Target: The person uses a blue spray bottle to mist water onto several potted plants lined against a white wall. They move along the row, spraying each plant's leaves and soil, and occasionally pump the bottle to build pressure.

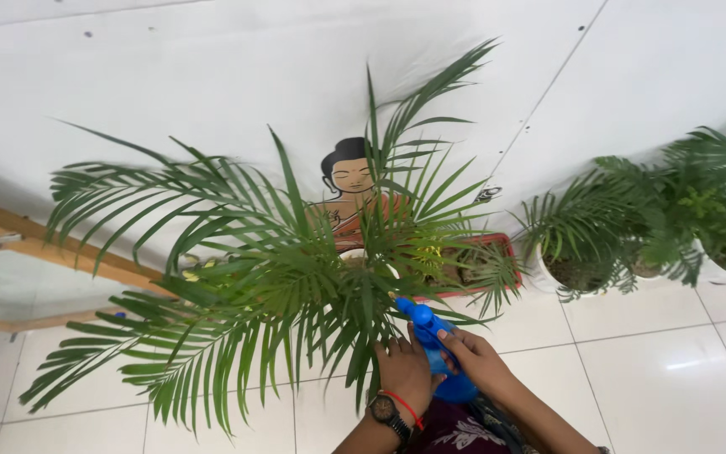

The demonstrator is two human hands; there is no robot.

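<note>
A blue spray bottle is at the lower middle, its nozzle aimed at the fronds of a large potted palm. My right hand wraps the bottle from the right, fingers on its head. My left hand, wearing a dark wristwatch and a red thread band, is against the bottle's left side and lower body. The palm's white pot is mostly hidden under leaves.
A red rectangular planter stands behind the palm against a white wall with a painted figure. Two more potted green plants stand at the right. A wooden-framed mirror is at the left. White floor tiles lie below.
</note>
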